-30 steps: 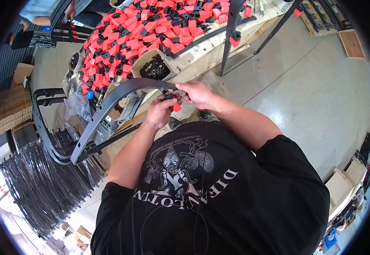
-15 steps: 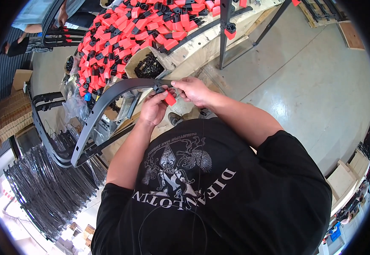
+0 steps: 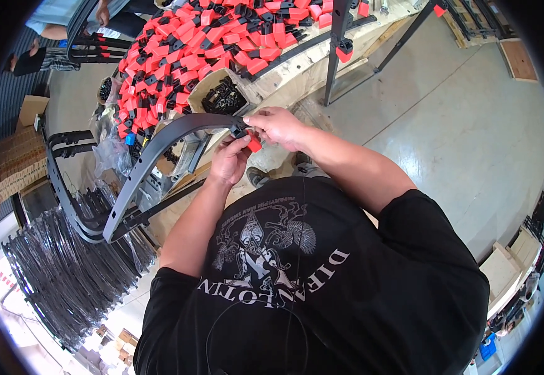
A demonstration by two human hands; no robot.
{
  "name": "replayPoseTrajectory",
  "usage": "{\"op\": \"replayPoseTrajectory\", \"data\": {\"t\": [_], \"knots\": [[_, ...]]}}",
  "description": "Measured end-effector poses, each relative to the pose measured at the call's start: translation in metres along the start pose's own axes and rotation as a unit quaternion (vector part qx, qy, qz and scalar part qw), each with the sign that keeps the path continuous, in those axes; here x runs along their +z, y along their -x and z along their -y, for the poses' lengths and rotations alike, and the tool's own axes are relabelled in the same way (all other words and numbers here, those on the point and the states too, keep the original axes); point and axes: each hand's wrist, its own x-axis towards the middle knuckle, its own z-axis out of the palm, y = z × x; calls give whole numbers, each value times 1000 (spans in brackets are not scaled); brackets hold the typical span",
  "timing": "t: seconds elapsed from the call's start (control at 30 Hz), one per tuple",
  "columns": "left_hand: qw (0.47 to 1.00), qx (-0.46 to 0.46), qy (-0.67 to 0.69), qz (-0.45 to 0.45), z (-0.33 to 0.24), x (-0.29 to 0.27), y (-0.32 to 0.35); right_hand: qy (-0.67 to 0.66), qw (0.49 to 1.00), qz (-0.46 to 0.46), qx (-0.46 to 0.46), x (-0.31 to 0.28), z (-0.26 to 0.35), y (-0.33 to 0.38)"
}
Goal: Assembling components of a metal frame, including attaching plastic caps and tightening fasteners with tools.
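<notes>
I hold a long curved dark grey plastic bar (image 3: pixel 153 156) out in front of my chest. My left hand (image 3: pixel 228 161) grips it near its upper end from below. My right hand (image 3: pixel 277 127) pinches a small red and black clip (image 3: pixel 253 142) against that end of the bar. Both hands touch at the bar's tip, so the join itself is partly hidden by my fingers. The bar's lower end hangs down to the left, over a stack of similar bars.
A workbench (image 3: pixel 297 69) ahead carries a heap of red and black clips (image 3: pixel 184 50) and a box of black parts (image 3: pixel 222 97). Bundles of black bars (image 3: pixel 59 269) lie at lower left. Another person (image 3: pixel 65 25) stands at the far left. Black metal legs (image 3: pixel 337 50) rise on the grey floor.
The view has shifted slightly, so bench and hands sit a little lower and nearer. My hands stay together at the bar's end with the red clip.
</notes>
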Motion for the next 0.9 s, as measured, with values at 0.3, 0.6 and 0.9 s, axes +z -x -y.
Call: {"op": "replayPoseTrajectory", "data": {"t": [0.3, 0.6, 0.9], "knots": [[999, 3, 12, 36, 1, -8, 2, 30, 1000, 5, 6, 0, 3, -12], [999, -3, 11, 53, -5, -3, 10, 13, 999, 30, 13, 0, 9, -13], [999, -12, -31, 18, 1, -13, 2, 17, 999, 44, 13, -4, 8, -22]]}}
